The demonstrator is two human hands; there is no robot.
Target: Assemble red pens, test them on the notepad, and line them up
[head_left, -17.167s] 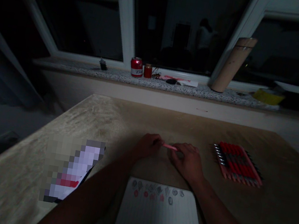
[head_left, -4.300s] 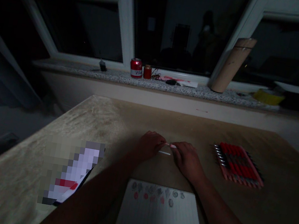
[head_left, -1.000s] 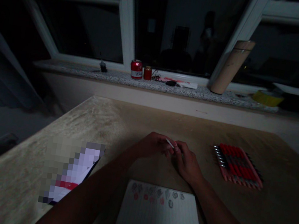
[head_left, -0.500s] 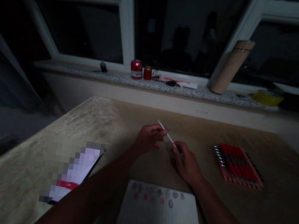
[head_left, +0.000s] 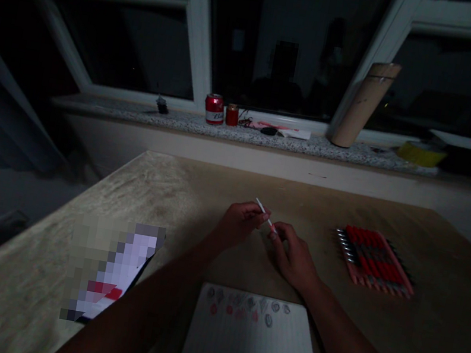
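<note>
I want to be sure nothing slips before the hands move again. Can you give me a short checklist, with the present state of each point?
1. Left hand grips the thin white stick between its fingertips: ok.
2. Right hand pinches the other end, where something pinkish shows: ok, but what that piece is, cannot tell.
3. Both hands are above the table, beyond the notebook: ok.
4. Tray of red pens lies apart from the right hand, untouched: ok.
5. Whether the stick is straight and undamaged: cannot tell, the picture is too dark.
</note>
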